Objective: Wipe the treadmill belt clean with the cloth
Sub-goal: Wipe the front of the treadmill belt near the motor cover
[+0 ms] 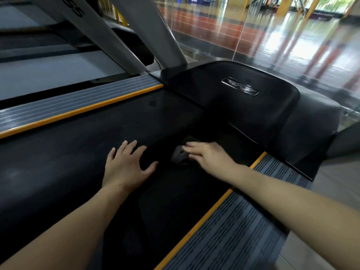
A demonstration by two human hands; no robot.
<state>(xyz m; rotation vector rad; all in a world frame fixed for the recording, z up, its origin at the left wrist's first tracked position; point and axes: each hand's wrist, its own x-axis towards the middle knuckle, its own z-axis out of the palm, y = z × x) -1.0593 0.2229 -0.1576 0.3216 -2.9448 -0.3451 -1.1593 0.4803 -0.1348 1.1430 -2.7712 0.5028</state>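
While the left hand (127, 164) lies flat and wide on the treadmill belt (78, 149) for support, the right hand (206, 155) beside it presses straight fingers on the dark cloth (180, 155) to rub.

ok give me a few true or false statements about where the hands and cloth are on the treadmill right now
1. The right hand rests on the dark cloth on the treadmill belt. True.
2. The left hand grips the cloth. False: it lies flat on the bare belt with fingers spread, apart from the cloth.
3. The cloth sits near the black motor cover at the belt's front end. True.
4. The cloth lies on the ribbed side rail. False: it is on the belt, inside the orange edge strip.
5. Both hands are lifted above the belt. False: the left is down on the belt and the right on the cloth.
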